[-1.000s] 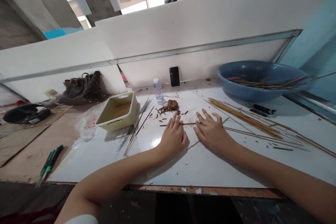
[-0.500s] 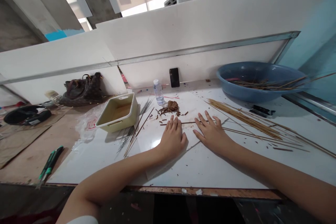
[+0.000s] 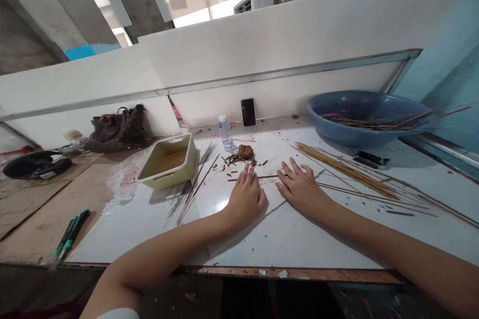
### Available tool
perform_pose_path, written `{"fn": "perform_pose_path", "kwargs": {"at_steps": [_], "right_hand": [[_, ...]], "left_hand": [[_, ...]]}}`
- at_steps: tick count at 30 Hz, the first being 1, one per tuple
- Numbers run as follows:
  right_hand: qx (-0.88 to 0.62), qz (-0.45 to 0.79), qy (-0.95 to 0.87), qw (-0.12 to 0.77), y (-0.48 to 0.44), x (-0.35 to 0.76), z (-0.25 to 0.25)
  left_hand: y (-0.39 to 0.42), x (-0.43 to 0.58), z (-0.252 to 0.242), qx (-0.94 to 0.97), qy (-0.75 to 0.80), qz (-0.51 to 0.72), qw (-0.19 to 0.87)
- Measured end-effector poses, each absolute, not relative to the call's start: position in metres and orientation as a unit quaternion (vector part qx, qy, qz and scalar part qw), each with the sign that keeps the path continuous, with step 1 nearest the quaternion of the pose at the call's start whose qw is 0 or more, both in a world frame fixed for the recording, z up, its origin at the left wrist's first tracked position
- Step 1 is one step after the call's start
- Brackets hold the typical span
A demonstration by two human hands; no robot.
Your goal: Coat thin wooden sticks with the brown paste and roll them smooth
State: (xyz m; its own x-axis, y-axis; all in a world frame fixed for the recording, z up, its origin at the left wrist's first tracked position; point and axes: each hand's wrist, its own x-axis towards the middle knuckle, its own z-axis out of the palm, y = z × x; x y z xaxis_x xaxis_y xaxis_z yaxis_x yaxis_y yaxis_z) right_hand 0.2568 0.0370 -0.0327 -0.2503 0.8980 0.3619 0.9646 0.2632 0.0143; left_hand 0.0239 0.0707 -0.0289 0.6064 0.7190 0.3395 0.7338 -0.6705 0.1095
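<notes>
Both hands lie palm down over a thin brown stick [image 3: 267, 176] on the white tabletop. My left hand [image 3: 246, 195] is flat with its fingers stretched across the stick's left part. My right hand [image 3: 300, 185] has its fingers spread over the right part, which they partly hide. Just beyond my left fingertips sits a lump of brown clay-like material [image 3: 246, 152] with crumbs and short broken pieces around it. To the right of my right hand lies a bundle of thin tan sticks [image 3: 348, 172], with several loose ones beside it.
A clear bottle [image 3: 225, 133] and an upright phone [image 3: 248, 112] stand behind the lump. On the left are a yellow-green basin [image 3: 168, 178], dark wires, a handbag [image 3: 119, 129] and green-black cutters [image 3: 71, 234]. A blue tub [image 3: 362, 134] of sticks stands at the back right.
The view has shifted very slightly. Both hands stay flat over the brown stick, with hardly any visible movement.
</notes>
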Motion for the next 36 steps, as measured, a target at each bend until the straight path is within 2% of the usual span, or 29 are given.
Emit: {"fn": "perform_pose_path", "kwargs": {"at_steps": [4,10,15,22,27,33,36], "right_hand": [[-0.567,-0.122,-0.799,0.159,0.033,0.256,-0.025],[-0.612,-0.120,-0.772,0.123,0.038,0.256,-0.041],[-0.560,-0.127,-0.804,0.156,0.036,0.258,-0.028],[-0.596,-0.134,-0.777,0.153,0.041,0.260,-0.039],[-0.560,-0.127,-0.802,0.167,0.035,0.260,-0.028],[-0.622,-0.126,-0.763,0.123,0.041,0.259,-0.044],[-0.622,-0.121,-0.762,0.133,0.041,0.259,-0.046]], "left_hand": [[0.068,0.024,-0.029,-0.904,-0.382,-0.190,0.041],[0.072,0.025,-0.034,-0.890,-0.417,-0.184,0.020],[0.067,0.026,-0.024,-0.904,-0.383,-0.185,0.040],[0.070,0.024,-0.027,-0.890,-0.425,-0.165,0.011],[0.066,0.025,-0.023,-0.906,-0.384,-0.176,0.036],[0.070,0.026,-0.030,-0.884,-0.438,-0.164,0.003],[0.071,0.026,-0.028,-0.889,-0.428,-0.162,0.007]]}}
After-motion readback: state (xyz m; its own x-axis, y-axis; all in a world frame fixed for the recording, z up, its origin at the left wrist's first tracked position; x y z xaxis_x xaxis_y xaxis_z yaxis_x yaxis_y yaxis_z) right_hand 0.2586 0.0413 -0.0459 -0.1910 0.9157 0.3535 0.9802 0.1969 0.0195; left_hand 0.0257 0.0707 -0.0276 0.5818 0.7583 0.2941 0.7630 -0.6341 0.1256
